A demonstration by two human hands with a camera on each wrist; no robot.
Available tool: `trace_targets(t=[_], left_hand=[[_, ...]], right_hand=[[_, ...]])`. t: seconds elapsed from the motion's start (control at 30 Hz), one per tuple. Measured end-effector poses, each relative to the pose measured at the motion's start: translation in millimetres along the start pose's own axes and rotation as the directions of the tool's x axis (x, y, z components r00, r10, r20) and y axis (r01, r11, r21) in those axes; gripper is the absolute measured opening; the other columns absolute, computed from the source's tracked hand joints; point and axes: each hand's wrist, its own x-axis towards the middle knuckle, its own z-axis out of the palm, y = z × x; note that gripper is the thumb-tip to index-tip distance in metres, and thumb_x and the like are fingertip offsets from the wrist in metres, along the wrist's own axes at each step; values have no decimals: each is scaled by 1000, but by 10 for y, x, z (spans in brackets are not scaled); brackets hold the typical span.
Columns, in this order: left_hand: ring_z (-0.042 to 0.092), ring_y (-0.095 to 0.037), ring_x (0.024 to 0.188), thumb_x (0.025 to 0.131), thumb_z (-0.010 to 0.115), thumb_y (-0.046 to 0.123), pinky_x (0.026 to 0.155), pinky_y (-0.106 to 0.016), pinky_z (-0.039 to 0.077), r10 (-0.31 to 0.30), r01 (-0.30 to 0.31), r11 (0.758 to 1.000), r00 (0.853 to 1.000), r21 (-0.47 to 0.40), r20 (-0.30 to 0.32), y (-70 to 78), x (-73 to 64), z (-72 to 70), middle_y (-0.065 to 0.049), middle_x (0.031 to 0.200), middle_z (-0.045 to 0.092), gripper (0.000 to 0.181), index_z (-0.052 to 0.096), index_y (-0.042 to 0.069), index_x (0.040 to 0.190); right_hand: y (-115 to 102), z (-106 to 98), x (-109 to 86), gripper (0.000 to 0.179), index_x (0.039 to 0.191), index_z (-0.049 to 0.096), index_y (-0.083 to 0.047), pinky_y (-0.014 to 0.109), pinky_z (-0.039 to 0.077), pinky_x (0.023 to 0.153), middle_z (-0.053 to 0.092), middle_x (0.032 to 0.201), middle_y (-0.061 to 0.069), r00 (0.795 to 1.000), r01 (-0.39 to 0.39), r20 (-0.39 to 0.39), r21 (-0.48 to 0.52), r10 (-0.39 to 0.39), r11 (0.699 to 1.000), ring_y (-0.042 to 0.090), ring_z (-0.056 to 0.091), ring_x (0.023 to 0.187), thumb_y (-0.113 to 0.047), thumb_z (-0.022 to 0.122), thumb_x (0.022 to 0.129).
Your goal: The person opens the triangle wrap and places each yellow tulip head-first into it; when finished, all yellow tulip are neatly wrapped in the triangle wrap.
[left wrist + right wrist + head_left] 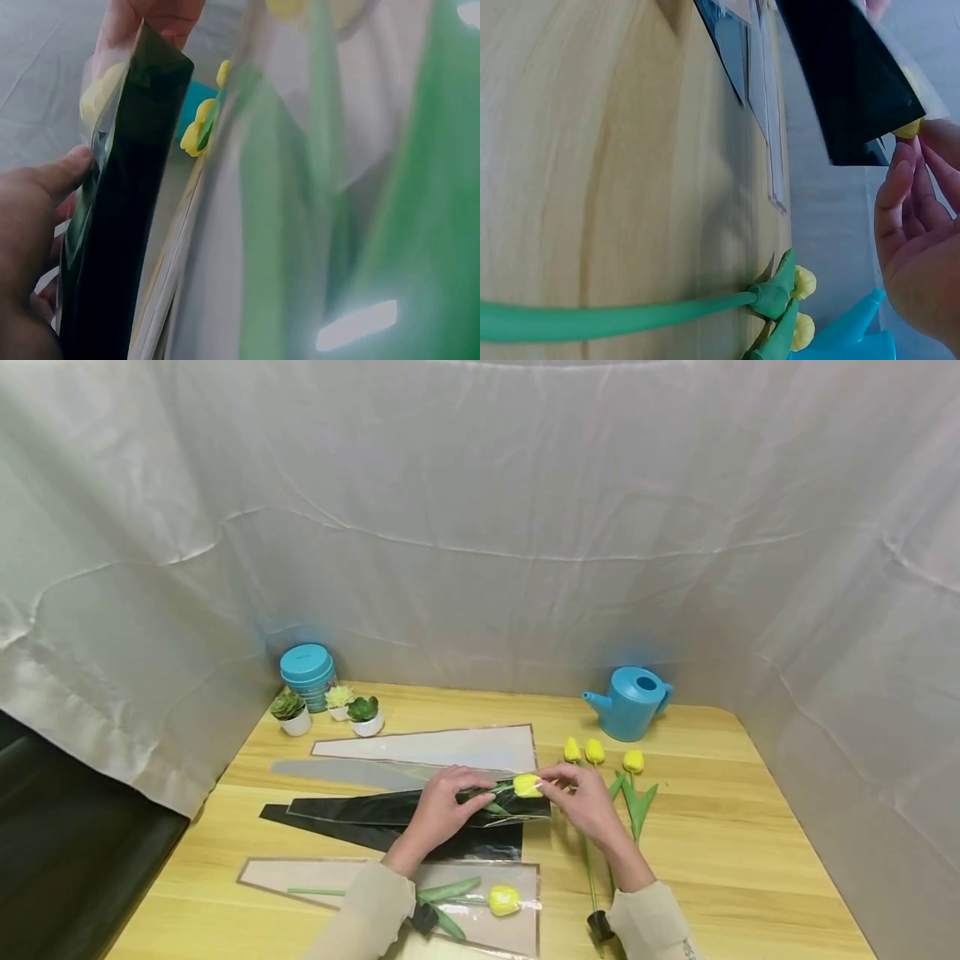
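"Your left hand (444, 808) pinches the black sleeve (352, 810) between thumb and fingers; your right hand (587, 806) pinches the yellow tulip (527, 786) by its head, at the sleeve's wide mouth, which faces three o'clock."

"I'd have you keep both pinches light and guide the flower along the sleeve's length, so nothing creases."

"From that mouth, the loose tulips (595, 752) have their heads near two; the watering can (626, 714) stands beyond."

"Your roomiest patch looks like the bare table (735, 827) at three. Mind your left cuff (382, 893) over the wrapped tulip (504, 900), about seven."
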Motion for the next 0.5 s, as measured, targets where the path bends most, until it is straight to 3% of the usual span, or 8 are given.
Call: trace_targets(t=[0.2,0.5], left_hand=[[70,-11,101,91,80,27,97,-41,56,-2,0,1000,999,-25,-44,7,20,20,9,105,78,15,82,25,106],[69,-11,99,90,82,26,90,-36,58,19,-21,999,997,-26,-78,14,51,25,9,102,77,15,83,24,105]], right_hand=[[-3,32,5,15,109,80,-12,26,55,62,76,98,6,1000,6,7,35,-6,999,15,64,80,-17,77,95],[-20,30,-12,15,110,80,-15,28,56,59,76,98,5,999,-30,17,57,29,998,19,66,75,-16,75,96]])
